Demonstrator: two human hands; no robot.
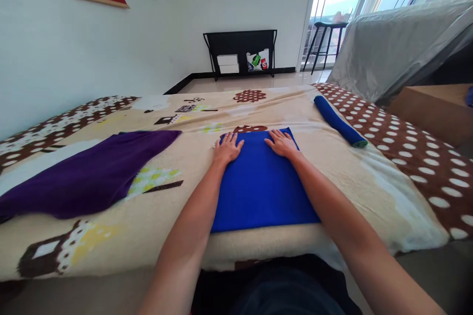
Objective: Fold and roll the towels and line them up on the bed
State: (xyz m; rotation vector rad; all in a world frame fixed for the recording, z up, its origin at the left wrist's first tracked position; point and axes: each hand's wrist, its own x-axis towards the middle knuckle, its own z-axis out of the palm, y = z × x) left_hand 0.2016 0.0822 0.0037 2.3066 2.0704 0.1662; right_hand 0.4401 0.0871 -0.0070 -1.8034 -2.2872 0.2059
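**Item:** blue cloth [260, 187], folded into a flat rectangle. Lies on the bed [332, 172] close to its front edge, long side running away from the body.

**Work in hand, as judged:** pressing the folded cloth flat under both palms.

**Left grip** [228, 149]: open, fingers spread, palm down on the far left corner of the cloth. Fingertips reach about to the far edge. Clasps nothing.

**Right grip** [281, 143]: open, palm down on the far right corner, fingers angled inward. Clasps nothing.

**Handling note (judgement):**
- Best done with palms flat and equal weight on both sides, so the layers lie square.
- Smoothing from the middle outward seems kinder than dragging, since the soft patterned cover beneath looks apt to bunch.
- The near edge bears no weight and could creep if pushed hard away from the body.

**Position relative to the grip:** directly beneath both and touching. Bulk of the cloth lies between the forearms, toward the body. Far edge roughly level with the fingertips.

**Also present:**
- purple cloth [88, 172], spread loose, well apart to the left
- rolled blue cloth [340, 122], apart to the right, at the edge of the dotted brown band
- black rack [240, 39] against the far wall
- stool [327, 39] by the window
- cardboard box [432, 103] at far right
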